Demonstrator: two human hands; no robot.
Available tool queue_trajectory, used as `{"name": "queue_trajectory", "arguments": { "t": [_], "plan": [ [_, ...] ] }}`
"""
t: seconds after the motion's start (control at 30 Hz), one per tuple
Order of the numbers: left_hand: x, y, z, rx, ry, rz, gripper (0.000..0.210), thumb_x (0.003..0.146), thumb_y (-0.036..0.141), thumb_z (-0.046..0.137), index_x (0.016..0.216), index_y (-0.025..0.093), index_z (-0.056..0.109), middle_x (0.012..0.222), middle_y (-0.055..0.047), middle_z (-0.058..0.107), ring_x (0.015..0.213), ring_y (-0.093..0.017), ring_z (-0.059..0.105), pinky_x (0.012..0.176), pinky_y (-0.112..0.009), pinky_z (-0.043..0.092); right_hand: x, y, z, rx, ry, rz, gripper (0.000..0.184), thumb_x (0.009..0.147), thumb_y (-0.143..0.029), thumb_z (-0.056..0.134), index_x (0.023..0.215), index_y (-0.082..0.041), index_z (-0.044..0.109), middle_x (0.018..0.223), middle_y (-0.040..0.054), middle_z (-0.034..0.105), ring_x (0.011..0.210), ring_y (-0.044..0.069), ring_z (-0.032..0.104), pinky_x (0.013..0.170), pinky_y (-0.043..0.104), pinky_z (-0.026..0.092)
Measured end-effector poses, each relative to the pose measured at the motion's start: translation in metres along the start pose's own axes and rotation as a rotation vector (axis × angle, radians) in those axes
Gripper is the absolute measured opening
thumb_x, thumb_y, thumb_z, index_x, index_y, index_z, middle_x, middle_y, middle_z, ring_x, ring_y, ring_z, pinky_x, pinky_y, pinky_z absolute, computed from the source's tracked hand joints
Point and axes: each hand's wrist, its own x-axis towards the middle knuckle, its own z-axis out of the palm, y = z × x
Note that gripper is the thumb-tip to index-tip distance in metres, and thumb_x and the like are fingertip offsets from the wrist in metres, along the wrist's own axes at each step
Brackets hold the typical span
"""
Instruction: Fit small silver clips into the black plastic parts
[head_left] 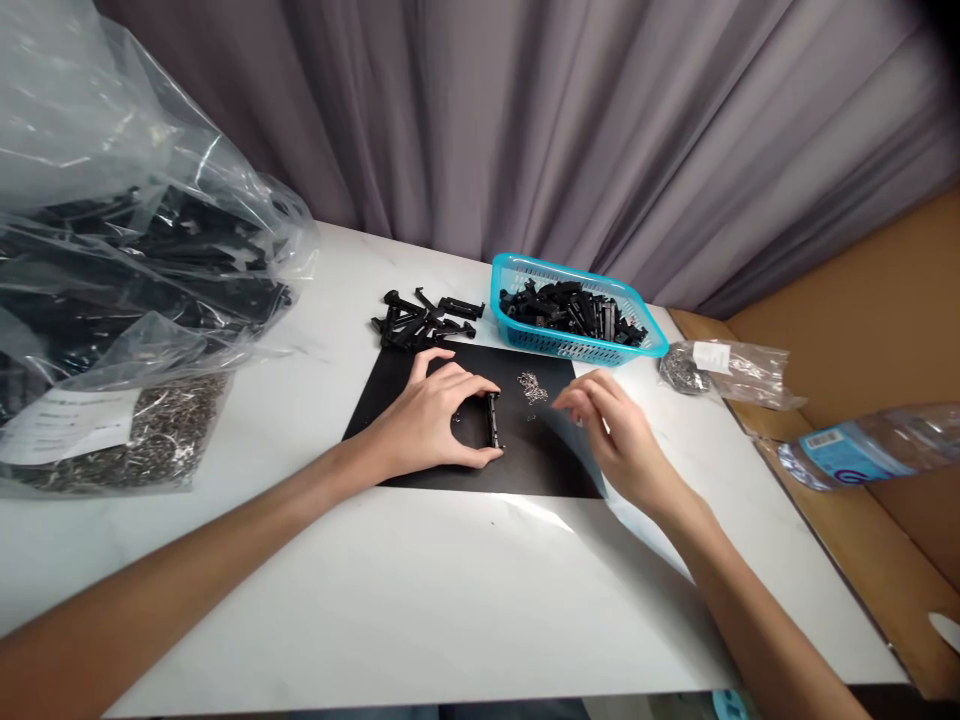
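Between the thumb and forefinger of my left hand [429, 418], a small black plastic part [493, 420] is gripped by its two ends above a black mat [450, 475]. My right hand [611, 425] is to the right of it, thumb and fingertips pressed together; whatever may be in that pinch is too small to make out. A little heap of fine metal pieces, perhaps springs [531, 388], lies on the mat between the hands. Behind my left hand, several more black plastic parts [420, 322] are piled loosely.
A blue basket [577, 350] of black parts stands behind the mat. Large clear bags [247, 220] of black parts and metal pieces [169, 440] fill the left side. At the right are a small bag of metal pieces [684, 368], a plastic bottle [862, 450] and cardboard [862, 290].
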Motion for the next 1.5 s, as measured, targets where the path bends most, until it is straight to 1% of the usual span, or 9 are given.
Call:
{"name": "queue_trajectory", "arguments": {
  "t": [0.13, 0.23, 0.37, 0.5, 0.7, 0.83, 1.03, 1.3, 1.5],
  "plan": [
    [0.0, 0.0, 0.0, 0.0, -0.007, -0.005, 0.061, 0.071, 0.054, 0.086, 0.119, 0.023, 0.066, 0.111, -0.004, 0.074, 0.11, -0.028, 0.068, 0.122, -0.054, 0.026, -0.007, 0.007, 0.001, -0.164, -0.286, -0.045, 0.04, 0.112, -0.033, 0.038, 0.141, -0.022, 0.063, 0.107, 0.0115, 0.058, 0.085, 0.022, 0.064, 0.078, 0.04, 0.06],
    [0.0, 0.0, -0.001, 0.003, -0.019, -0.014, 0.06, 0.072, 0.055, 0.085, 0.12, 0.023, 0.066, 0.113, -0.005, 0.075, 0.112, -0.028, 0.067, 0.121, -0.055, 0.027, -0.011, 0.008, 0.01, -0.282, -0.352, -0.059, 0.043, 0.112, -0.033, 0.037, 0.146, -0.019, 0.06, 0.109, 0.0129, 0.059, 0.08, 0.022, 0.065, 0.072, 0.042, 0.06],
    [0.0, 0.0, 0.0, 0.008, -0.019, -0.004, 0.06, 0.073, 0.055, 0.084, 0.12, 0.024, 0.066, 0.113, -0.005, 0.075, 0.111, -0.029, 0.067, 0.12, -0.055, 0.028, -0.01, 0.009, 0.021, -0.287, -0.228, -0.053, 0.033, 0.111, -0.031, 0.042, 0.123, -0.021, 0.071, 0.107, 0.0116, 0.062, 0.085, 0.023, 0.067, 0.077, 0.04, 0.06],
    [0.001, 0.0, -0.001, 0.008, -0.016, 0.022, 0.059, 0.074, 0.055, 0.084, 0.121, 0.023, 0.066, 0.114, -0.005, 0.076, 0.109, -0.028, 0.069, 0.119, -0.054, 0.028, -0.006, 0.01, 0.022, -0.177, -0.133, -0.005, 0.024, 0.11, -0.029, 0.046, 0.11, -0.022, 0.069, 0.105, 0.0091, 0.065, 0.088, 0.021, 0.066, 0.079, 0.036, 0.055],
    [0.001, 0.001, -0.001, -0.016, -0.044, 0.025, 0.062, 0.073, 0.057, 0.085, 0.121, 0.023, 0.066, 0.119, -0.005, 0.076, 0.111, -0.028, 0.069, 0.12, -0.053, 0.027, 0.0, 0.006, 0.018, 0.007, -0.1, 0.083, 0.019, 0.104, -0.03, 0.059, 0.095, -0.02, 0.073, 0.092, 0.0063, 0.069, 0.064, 0.015, 0.054, 0.062, 0.03, 0.048],
    [0.001, 0.002, -0.001, -0.043, -0.057, 0.033, 0.063, 0.073, 0.059, 0.085, 0.122, 0.024, 0.067, 0.119, -0.004, 0.076, 0.11, -0.027, 0.069, 0.12, -0.052, 0.026, 0.002, 0.004, 0.023, 0.089, -0.111, 0.088, 0.018, 0.102, -0.027, 0.058, 0.098, -0.021, 0.075, 0.095, 0.0069, 0.072, 0.069, 0.016, 0.056, 0.063, 0.03, 0.047],
    [0.002, 0.002, 0.001, -0.03, -0.069, 0.043, 0.063, 0.073, 0.06, 0.085, 0.121, 0.024, 0.067, 0.118, -0.005, 0.077, 0.113, -0.029, 0.066, 0.119, -0.053, 0.029, 0.003, 0.003, 0.029, 0.109, -0.046, 0.193, 0.011, 0.097, -0.027, 0.064, 0.1, -0.021, 0.072, 0.073, -0.0011, 0.063, 0.059, 0.014, 0.047, 0.059, 0.028, 0.042],
    [0.0, -0.001, 0.002, -0.074, -0.092, -0.038, 0.071, 0.067, 0.062, 0.088, 0.125, 0.025, 0.069, 0.118, -0.006, 0.077, 0.13, -0.037, 0.055, 0.116, -0.056, 0.036, 0.01, -0.004, 0.032, 0.144, 0.04, 0.098, 0.011, 0.099, -0.024, 0.064, 0.096, -0.023, 0.075, 0.098, 0.0041, 0.077, 0.077, 0.017, 0.063, 0.067, 0.03, 0.046],
    [-0.001, -0.002, 0.004, -0.072, -0.117, -0.061, 0.077, 0.067, 0.065, 0.087, 0.129, 0.023, 0.069, 0.121, -0.007, 0.076, 0.133, -0.038, 0.05, 0.116, -0.057, 0.035, 0.013, -0.002, 0.038, 0.16, 0.043, 0.131, 0.009, 0.098, -0.025, 0.067, 0.102, -0.022, 0.075, 0.1, 0.003, 0.078, 0.062, 0.013, 0.053, 0.062, 0.03, 0.044]
  ]
}}
